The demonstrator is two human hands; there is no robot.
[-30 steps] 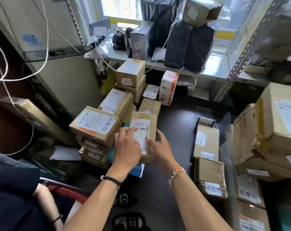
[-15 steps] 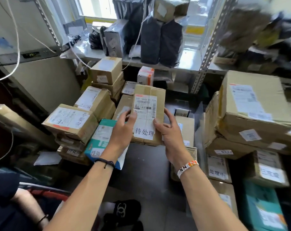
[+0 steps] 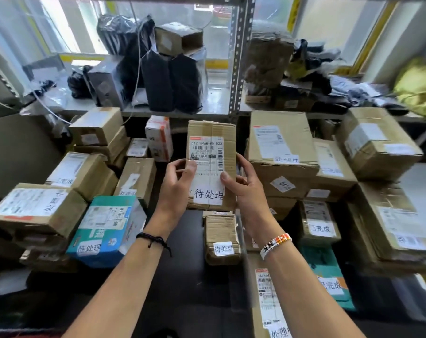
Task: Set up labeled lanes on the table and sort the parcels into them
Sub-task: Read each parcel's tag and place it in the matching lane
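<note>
Lifted higher, creased cardboard parcel (image 3: 210,164), left hand (image 3: 176,184), right hand (image 3: 246,189) gripping.

A small brown cardboard parcel (image 3: 210,164), its white shipping label and "待处理" tag facing near, is held upright in the air, mid-scene.

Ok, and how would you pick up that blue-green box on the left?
Probably take the blue-green box by its near end, from the front-right: that end faces you and its right side is bare, while a cardboard box crowds its left. The left hand and right hand grip the tall parcel.
</note>
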